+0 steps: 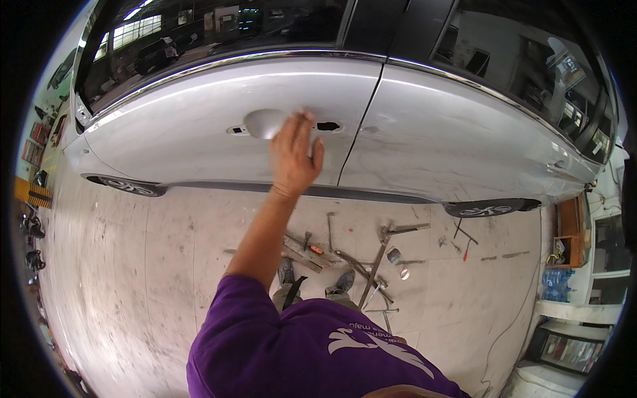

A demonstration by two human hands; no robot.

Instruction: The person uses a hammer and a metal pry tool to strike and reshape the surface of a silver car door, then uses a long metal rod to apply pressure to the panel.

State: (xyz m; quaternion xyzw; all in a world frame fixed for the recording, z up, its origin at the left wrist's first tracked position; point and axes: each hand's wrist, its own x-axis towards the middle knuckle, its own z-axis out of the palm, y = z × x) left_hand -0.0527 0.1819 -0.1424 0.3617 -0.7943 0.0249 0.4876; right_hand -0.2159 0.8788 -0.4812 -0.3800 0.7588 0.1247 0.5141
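My left hand [294,154] reaches up to the silver front car door [186,126], with its fingers stretched out and slightly blurred. It lies over or just in front of the panel, beside the rounded handle recess [262,124]; whether the fingertips touch the metal I cannot tell. No outer handle sits at this recess. A dark opening [329,126] shows right of my fingers, and a smaller slot [237,131] lies left of the recess. Nothing is held in this hand. My right hand is out of view.
Several metal bars and hand tools [375,262] lie on the floor around my feet, with a small can [394,255] among them. The scuffed rear door [424,146] adjoins at right. Water bottles [557,284] and a cabinet [570,348] stand far right.
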